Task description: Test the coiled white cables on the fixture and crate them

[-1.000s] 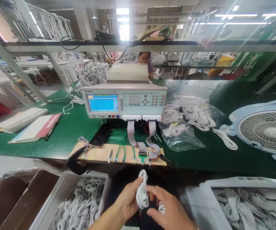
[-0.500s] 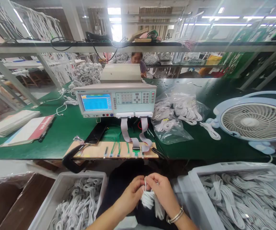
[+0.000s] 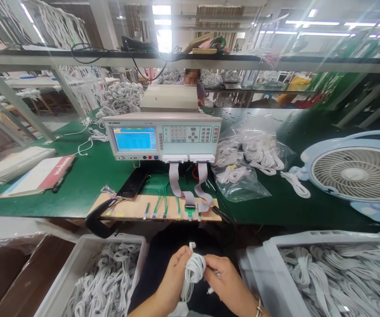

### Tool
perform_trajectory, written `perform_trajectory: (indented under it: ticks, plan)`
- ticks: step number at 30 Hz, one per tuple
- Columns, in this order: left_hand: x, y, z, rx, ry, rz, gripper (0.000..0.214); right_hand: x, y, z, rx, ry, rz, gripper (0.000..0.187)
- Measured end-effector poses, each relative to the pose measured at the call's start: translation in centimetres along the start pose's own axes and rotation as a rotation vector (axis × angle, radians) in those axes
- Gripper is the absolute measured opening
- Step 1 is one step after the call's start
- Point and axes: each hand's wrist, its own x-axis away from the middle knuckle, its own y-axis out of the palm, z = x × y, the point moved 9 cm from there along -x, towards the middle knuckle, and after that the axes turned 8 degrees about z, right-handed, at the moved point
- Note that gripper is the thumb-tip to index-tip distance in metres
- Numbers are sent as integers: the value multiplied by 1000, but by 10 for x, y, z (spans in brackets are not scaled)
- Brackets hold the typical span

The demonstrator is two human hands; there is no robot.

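A coiled white cable (image 3: 194,269) is held over my lap, in front of the bench edge. My left hand (image 3: 174,274) grips its left side, thumb and fingers closed around the loops, and a white plug (image 3: 192,245) sticks up above them. From the right, my right hand (image 3: 226,277) is closed with its fingertips at the coil. A white cable end (image 3: 210,290) pokes out beneath its fingers. On the bench ahead stands a cable tester (image 3: 163,136) with a lit blue screen, wired by grey ribbon cables (image 3: 174,178) to a wooden board (image 3: 127,211).
White bins with cables stand at left (image 3: 111,238) and right (image 3: 328,234). The bench also bears a plastic bag of cables (image 3: 252,189), a loose cable bundle (image 3: 295,184), a blue fan (image 3: 355,174) and booklets (image 3: 41,174). A black clamp (image 3: 94,222) juts from the bench edge. Another person sits beyond.
The cable coil has turned upright and moved slightly left in my hands. A plug now shows at its top. My right hand has shifted down from the top to the coil's right side.
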Motion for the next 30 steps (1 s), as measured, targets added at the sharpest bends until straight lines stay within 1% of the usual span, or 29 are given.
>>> perform_trajectory:
  ticks: [3, 6, 8, 10, 12, 14, 17, 18, 19, 20, 21, 23, 26, 28, 30]
  plan:
    - [-3, 0, -2, 18, -14, -19, 26, -1, 1, -2, 74, -42, -31, 18]
    - [-5, -1, -8, -28, -36, -26, 25, -2, 2, 1, 70, -49, -62, 17]
    - [-6, -1, -13, -48, -73, -13, 24, -2, 2, 3, 27, -39, -57, 18]
    - [-6, 1, -16, -44, -93, -12, 23, -4, 3, 5, -43, -8, -23, 18]
    - [-7, 3, -13, -33, -65, -19, 21, -5, 5, 13, -149, 63, 26, 13]
    - [-9, 4, -5, -85, 23, -19, 18, -5, 12, 27, -337, 198, 58, 11]
    - [-13, 0, 16, -325, 267, 55, 16, -3, 31, 57, -634, 471, 35, 22]
    - [-15, -2, 23, -414, 344, 90, 16, -4, 32, 65, -681, 517, 46, 26]
    - [-17, -4, 28, -477, 397, 122, 15, -7, 28, 71, -698, 521, 81, 27]
    - [-21, -5, 31, -505, 418, 138, 13, -12, 21, 74, -697, 490, 134, 28]
    - [-25, -6, 32, -497, 403, 137, 12, -18, 12, 75, -690, 438, 191, 27]
    - [-34, -4, 30, -406, 306, 88, 11, -30, -3, 74, -668, 362, 252, 27]
    - [-41, 3, 27, -254, 136, 15, 15, -45, -11, 71, -584, 357, 211, 29]
    - [-43, 3, 25, -191, 43, 13, 24, -52, -14, 68, -535, 352, 183, 29]
    - [-45, -1, 23, -161, -29, 36, 35, -58, -15, 63, -511, 340, 164, 28]
